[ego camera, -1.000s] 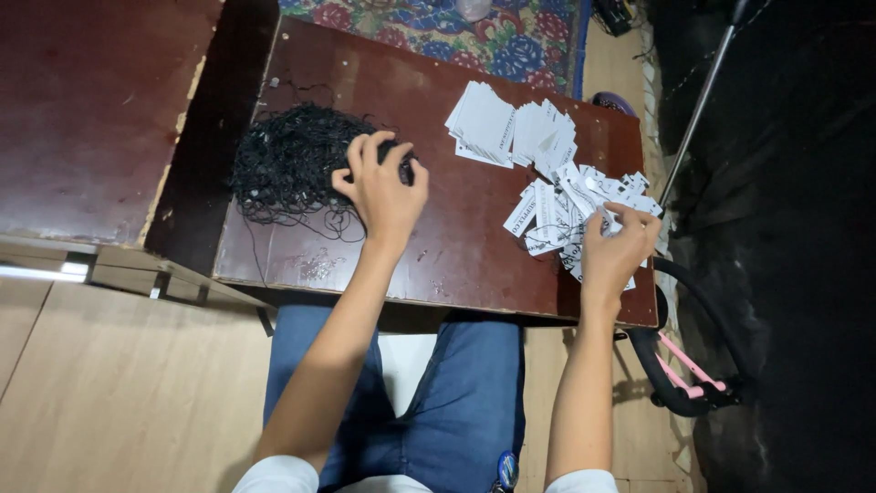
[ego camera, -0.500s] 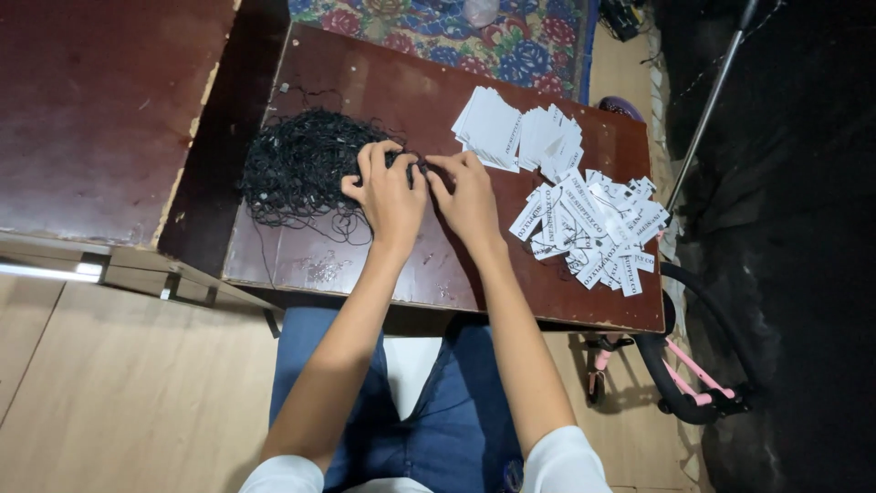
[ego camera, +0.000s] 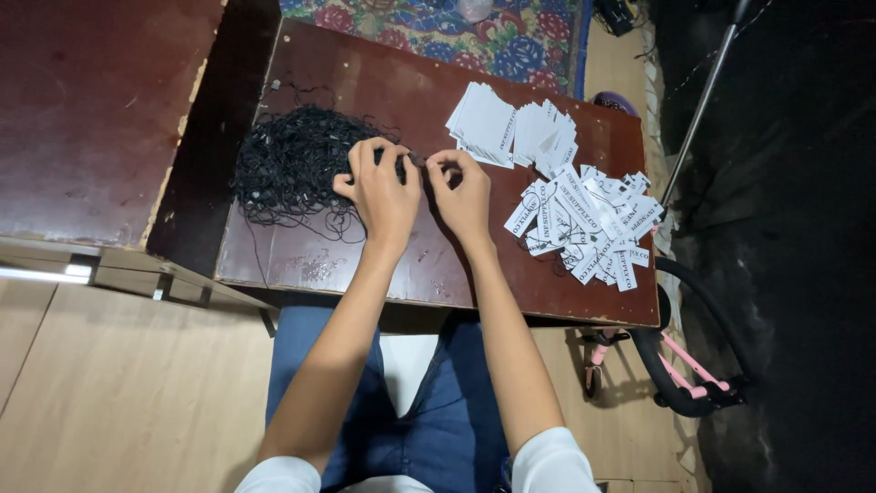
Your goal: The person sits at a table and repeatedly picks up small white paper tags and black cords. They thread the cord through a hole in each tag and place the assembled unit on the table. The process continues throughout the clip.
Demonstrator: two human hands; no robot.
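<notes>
My left hand (ego camera: pixel 379 187) and my right hand (ego camera: pixel 464 190) meet over the middle of a small dark brown table (ego camera: pixel 365 82). Their fingertips pinch together on a small item between them, likely a thin black string; I cannot tell it clearly. A tangled heap of black strings (ego camera: pixel 287 164) lies just left of my left hand. To the right of my right hand lies a loose pile of white printed paper tags (ego camera: pixel 589 219). A neater stack of white tags (ego camera: pixel 511 128) sits farther back.
A second dark wooden surface (ego camera: pixel 91 110) stands at the left across a gap. A patterned rug (ego camera: pixel 438 27) lies beyond the table. A small pink-and-black cycle (ego camera: pixel 684 365) and a metal pole (ego camera: pixel 703 100) are on the right. My blue-trousered legs are under the table.
One second ago my right hand was at the loose tag pile; it has moved left to meet my left hand at the string heap's edge. Both hands now pinch together.
</notes>
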